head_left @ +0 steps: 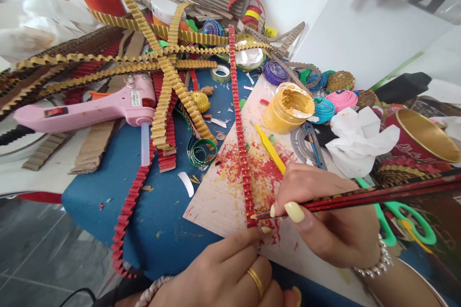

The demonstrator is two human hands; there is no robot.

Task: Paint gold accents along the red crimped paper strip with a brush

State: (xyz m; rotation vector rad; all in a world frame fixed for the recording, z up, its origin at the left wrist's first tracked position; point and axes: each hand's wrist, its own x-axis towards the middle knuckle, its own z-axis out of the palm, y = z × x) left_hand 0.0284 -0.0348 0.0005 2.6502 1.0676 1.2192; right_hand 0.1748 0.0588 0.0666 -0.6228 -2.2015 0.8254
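Note:
A narrow red corrugated cardboard strip (239, 120) with small yellow dots lies lengthwise over a paint-smeared board (212, 196). My left hand (230, 264) presses its near end with the index finger, the other fingers curled under. My right hand (324, 216) is closed around a tapered red-and-black stick (345, 199); whether it is a brush or chopsticks is unclear. The stick's point touches the strip near its lower end. Behind my right hand lie a yellow-handled tool (270, 146) and an open jar of yellow paint (290, 108).
A pink glue gun (90, 105) lies at left, beneath yellow-painted corrugated strips (169, 72). Coiled paper rolls (342, 100), a crumpled tissue (360, 139), a red tin (421, 134) and green-handled scissors (414, 223) crowd the right. Another red strip (126, 220) hangs over the blue surface's edge.

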